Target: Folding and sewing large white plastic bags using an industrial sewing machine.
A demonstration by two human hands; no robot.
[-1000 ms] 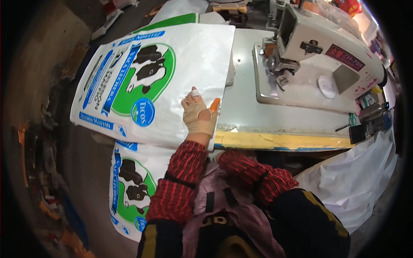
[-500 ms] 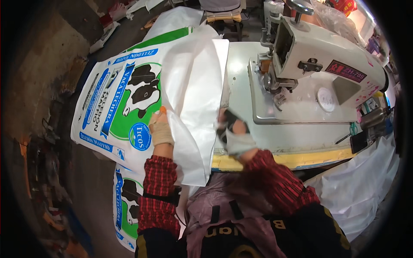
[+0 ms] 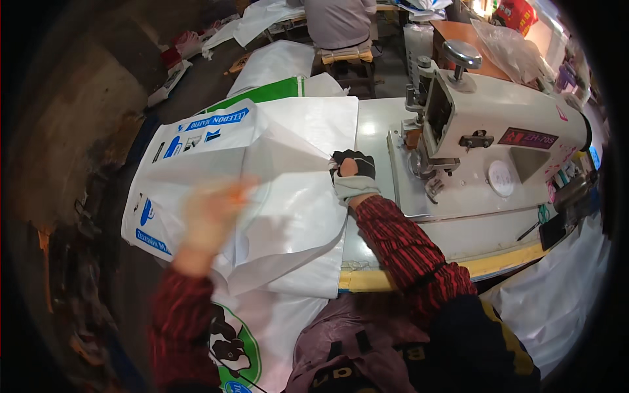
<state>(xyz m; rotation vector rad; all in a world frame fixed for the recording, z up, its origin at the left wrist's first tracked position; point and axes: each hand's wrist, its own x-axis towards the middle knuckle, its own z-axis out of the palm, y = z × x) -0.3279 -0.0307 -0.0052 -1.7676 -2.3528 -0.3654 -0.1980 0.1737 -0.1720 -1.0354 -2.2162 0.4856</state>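
Blurry left hand point(image 3: 215, 219), can't tell its grip, over a rumpled white plastic bag with blue print point(image 3: 298, 200) on the pale surface point(image 3: 375, 121). Black-gloved right hand point(image 3: 354, 168) is clamped on the bag's edge; if that slips, loose plastic could snag the cream metal sewing machine point(image 3: 488, 118).

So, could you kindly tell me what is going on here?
A person is handling a white sack with blue print on the table, to the left of a sewing machine. The gloved right hand grips the sack's raised upper layer. The left hand is blurred above the sack; whether it touches is unclear. Another sack, with a cow picture, shows nearer the person, and someone sits in the background.
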